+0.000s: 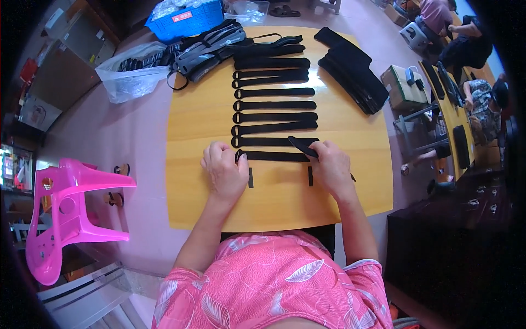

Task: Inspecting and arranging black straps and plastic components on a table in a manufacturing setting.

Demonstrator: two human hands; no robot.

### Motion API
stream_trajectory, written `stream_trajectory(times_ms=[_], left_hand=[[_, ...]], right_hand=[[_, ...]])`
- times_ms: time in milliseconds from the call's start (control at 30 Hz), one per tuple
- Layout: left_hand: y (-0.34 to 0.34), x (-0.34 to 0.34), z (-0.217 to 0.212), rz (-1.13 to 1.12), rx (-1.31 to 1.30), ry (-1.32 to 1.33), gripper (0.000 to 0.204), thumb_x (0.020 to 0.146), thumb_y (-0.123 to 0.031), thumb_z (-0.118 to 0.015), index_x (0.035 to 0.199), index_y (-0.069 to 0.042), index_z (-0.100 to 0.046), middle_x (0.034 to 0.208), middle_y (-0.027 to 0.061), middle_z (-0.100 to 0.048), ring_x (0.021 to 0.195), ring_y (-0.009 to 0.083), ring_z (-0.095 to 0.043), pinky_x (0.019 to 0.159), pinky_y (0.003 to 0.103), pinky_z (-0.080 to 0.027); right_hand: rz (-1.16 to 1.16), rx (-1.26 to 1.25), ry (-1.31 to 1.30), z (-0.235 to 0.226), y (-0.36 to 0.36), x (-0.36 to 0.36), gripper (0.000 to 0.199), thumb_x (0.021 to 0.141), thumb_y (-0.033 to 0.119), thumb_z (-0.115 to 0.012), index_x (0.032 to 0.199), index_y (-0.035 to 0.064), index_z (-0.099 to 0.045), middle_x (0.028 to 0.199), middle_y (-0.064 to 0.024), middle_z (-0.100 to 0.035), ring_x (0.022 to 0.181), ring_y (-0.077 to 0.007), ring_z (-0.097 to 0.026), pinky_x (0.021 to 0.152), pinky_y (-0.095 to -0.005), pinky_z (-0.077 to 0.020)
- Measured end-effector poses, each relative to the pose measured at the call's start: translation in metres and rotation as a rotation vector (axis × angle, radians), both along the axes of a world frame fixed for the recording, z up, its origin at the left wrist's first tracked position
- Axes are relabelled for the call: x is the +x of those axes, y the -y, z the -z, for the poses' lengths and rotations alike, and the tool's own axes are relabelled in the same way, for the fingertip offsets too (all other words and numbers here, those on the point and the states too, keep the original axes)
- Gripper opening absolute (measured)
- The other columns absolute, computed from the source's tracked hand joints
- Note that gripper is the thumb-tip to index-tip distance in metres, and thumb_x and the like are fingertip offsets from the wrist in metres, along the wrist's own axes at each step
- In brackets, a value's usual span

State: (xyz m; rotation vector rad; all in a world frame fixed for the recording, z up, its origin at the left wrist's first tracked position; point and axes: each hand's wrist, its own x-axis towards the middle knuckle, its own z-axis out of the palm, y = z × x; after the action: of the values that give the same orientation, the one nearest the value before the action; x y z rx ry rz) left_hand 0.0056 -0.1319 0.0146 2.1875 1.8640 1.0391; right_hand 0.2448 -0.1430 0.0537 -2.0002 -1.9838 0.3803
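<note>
A row of black straps (276,105), each with a ring-like loop at its left end, lies stacked crosswise up the middle of the table. My left hand (223,171) has curled fingers at the looped end of the nearest strap (274,156), thumb and fingertips pinched there. My right hand (332,169) is closed on a black strap end (301,146), which sticks out up and left from the fingers over the nearest strap's right end. Two short dark strips, a left one (251,177) and a right one (310,176), lie between my wrists.
A pile of wide black pieces (353,71) lies at the far right of the wooden table (279,211). Grey-black bundles (211,52), a plastic bag (134,77) and a blue basket (189,23) stand far left. A pink stool (68,211) is left. People sit at another table right.
</note>
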Motion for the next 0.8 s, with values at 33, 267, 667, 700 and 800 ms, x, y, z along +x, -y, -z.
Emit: stream_trajectory(times_ms=[33,267,667,700,800], left_hand=[[0.000,0.000,0.001,-0.031,-0.013,-0.043,0.022,0.066,-0.010,-0.074,0.074,-0.001,-0.056,0.099,0.0127,-0.052,0.099,0.0317,-0.048,0.082,0.045,-0.036],[0.000,-0.001,0.000,-0.120,0.003,-0.050,0.037,0.064,-0.013,-0.077,0.092,-0.004,-0.054,0.105,0.0128,-0.050,0.106,0.0318,-0.046,0.083,0.047,-0.033],[0.002,0.000,-0.007,-0.002,0.096,0.013,0.032,0.068,-0.007,-0.074,0.095,-0.004,-0.057,0.105,0.0141,-0.055,0.101,0.0310,-0.051,0.085,0.041,-0.038],[0.004,0.000,-0.015,0.083,0.124,0.105,0.026,0.073,-0.005,-0.071,0.095,-0.004,-0.058,0.104,0.0134,-0.057,0.095,0.0272,-0.054,0.080,0.037,-0.041],[0.021,0.008,-0.038,0.264,-0.074,0.467,0.019,0.080,-0.003,-0.068,0.096,-0.001,-0.059,0.102,0.0108,-0.059,0.088,0.0205,-0.057,0.074,0.031,-0.045]], right_hand=[[-0.003,-0.002,-0.002,0.001,-0.002,-0.001,0.012,0.082,0.015,-0.068,0.091,0.0075,-0.066,0.085,-0.0132,-0.062,0.079,-0.0346,-0.062,0.068,-0.0443,-0.0491],[0.040,0.042,0.031,0.008,-0.002,-0.004,0.020,0.079,0.018,-0.073,0.093,0.0055,-0.064,0.086,-0.0138,-0.061,0.077,-0.0355,-0.062,0.066,-0.0446,-0.0497],[-0.014,0.149,-0.175,-0.024,0.022,0.009,0.036,0.086,0.017,-0.064,0.115,-0.0018,-0.057,0.092,-0.0223,-0.059,0.083,-0.0388,-0.060,0.071,-0.0447,-0.0492],[-0.091,0.150,-0.246,-0.028,0.028,0.010,0.037,0.087,0.015,-0.063,0.118,-0.0033,-0.056,0.093,-0.0231,-0.059,0.084,-0.0390,-0.060,0.072,-0.0443,-0.0489],[-0.168,0.180,-0.340,-0.035,0.047,-0.002,0.032,0.086,0.007,-0.062,0.116,-0.0016,-0.057,0.091,-0.0203,-0.059,0.082,-0.0379,-0.059,0.070,-0.0427,-0.0491]])
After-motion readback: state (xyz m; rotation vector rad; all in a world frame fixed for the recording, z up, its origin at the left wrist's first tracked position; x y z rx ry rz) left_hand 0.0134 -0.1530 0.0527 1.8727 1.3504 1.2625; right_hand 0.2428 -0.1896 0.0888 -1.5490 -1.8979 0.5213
